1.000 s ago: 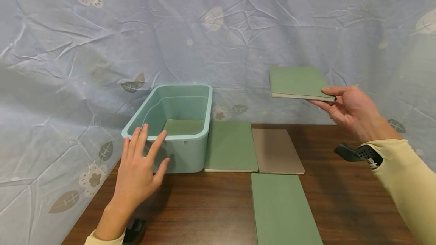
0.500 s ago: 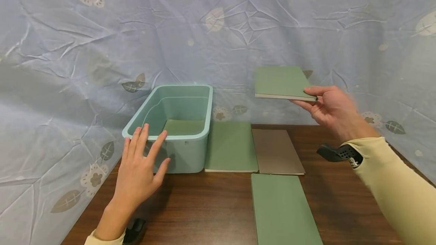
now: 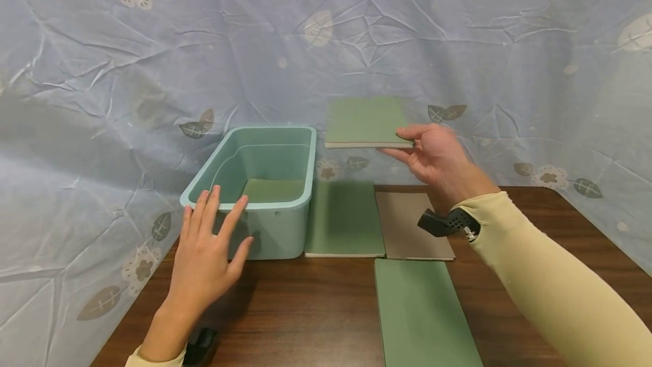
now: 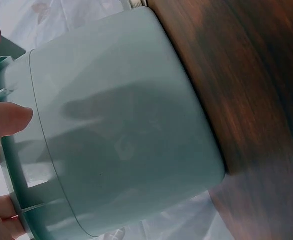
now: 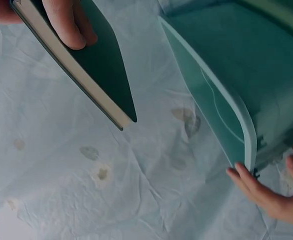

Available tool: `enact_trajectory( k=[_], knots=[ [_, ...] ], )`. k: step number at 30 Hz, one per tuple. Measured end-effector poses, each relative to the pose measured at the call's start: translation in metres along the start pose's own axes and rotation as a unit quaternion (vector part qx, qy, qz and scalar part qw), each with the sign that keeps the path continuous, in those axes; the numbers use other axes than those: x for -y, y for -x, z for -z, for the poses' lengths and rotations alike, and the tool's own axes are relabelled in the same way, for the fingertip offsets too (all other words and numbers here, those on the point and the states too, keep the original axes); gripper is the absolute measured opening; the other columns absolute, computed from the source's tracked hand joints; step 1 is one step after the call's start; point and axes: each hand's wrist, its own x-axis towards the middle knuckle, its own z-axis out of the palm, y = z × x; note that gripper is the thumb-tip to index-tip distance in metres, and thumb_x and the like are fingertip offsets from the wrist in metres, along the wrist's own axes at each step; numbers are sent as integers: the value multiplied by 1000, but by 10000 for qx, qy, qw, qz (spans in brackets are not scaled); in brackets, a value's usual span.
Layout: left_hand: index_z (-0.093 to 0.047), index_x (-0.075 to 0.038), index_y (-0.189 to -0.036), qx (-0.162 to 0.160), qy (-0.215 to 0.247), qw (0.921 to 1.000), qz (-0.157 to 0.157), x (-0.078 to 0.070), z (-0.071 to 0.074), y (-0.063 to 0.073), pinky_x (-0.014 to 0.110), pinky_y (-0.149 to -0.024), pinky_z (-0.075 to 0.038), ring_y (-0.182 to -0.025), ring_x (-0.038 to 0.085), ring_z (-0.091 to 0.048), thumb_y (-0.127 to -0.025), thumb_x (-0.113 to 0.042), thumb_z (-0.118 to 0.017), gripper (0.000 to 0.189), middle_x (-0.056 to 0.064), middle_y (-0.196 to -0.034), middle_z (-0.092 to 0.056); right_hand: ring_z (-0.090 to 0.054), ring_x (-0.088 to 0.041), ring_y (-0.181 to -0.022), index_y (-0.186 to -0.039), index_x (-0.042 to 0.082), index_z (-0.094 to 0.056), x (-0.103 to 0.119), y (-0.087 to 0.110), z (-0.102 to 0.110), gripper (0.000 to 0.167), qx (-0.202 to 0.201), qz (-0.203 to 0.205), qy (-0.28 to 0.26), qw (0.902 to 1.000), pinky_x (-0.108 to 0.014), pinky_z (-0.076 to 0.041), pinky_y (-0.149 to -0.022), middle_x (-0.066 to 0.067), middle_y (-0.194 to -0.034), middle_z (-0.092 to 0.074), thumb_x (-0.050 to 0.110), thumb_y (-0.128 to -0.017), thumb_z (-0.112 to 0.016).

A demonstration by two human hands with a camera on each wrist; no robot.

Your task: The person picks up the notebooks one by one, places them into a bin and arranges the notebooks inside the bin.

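My right hand [image 3: 438, 154] pinches a green notebook [image 3: 364, 120] by its right edge, thumb on the cover and fingers beneath. Held roughly flat, the notebook hangs in the air to the right of a pale teal plastic bin [image 3: 275, 234]. Its pale page edges [image 5: 76, 70] show in the right wrist view. Fingers spread, my left hand [image 3: 204, 259] rests at the bin's near rim; its thumb [image 4: 16, 119] lies straight along the outside in the left wrist view. Inside the bin, a flat green thing [image 3: 275, 190] lies on the bottom, partly hidden by the near wall.
Beside the bin, a second green notebook [image 3: 343, 225] lies on the brown wooden table [image 3: 305, 310]. A brown notebook [image 3: 412, 231] adjoins it on the right, and another green one [image 3: 423, 310] lies nearer to me. A floral curtain [image 3: 356, 33] hangs behind the table.
My right hand has carried the green notebook leftward through the air, from the far right to near the bin. My left hand has stayed at the rim.
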Motion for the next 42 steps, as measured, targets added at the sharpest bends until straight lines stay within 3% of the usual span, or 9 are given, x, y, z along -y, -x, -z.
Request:
enact_trajectory(
  k=[13,22,27,42],
  knots=[
    [-45,-21,-163,25,-64,10000,40,-4,1,0,79,-119,-27,-153,56,-35,-89,-23,-80,82,32,-168,-34,-37,-35,-160,-170,9,-17,-51,-29,-46,67,-182,-20,420,9989,-50,-43,-122,-18,-170,-33,-6,-109,-41],
    [-47,-20,-161,-54,-30,10000,20,-2,0,0,80,-118,-27,-153,55,-36,-88,-23,-81,81,32,-167,-35,-48,-40,-151,-156,-5,-36,-76,-45,-63,50,-371,-14,288,9989,-55,-46,-118,-26,-161,-43,-9,-107,-44],
    [-46,-20,-162,-38,5,10000,17,-2,-3,1,80,-119,-26,-155,53,-33,-89,-23,-80,80,32,-168,-34,-50,-45,-149,-152,-7,-40,-88,-53,-69,47,-521,-4,320,9981,-56,-48,-116,-25,-159,-43,-11,-106,-44],
    [-46,-20,-162,-63,-21,10000,6,-1,0,3,80,-118,-27,-155,54,-34,-88,-23,-80,82,32,-167,-34,-50,-48,-147,-159,-2,-35,-118,-63,-97,61,-563,-176,299,9978,-57,-52,-110,-28,-160,-43,-16,-101,-47]
  ],
)
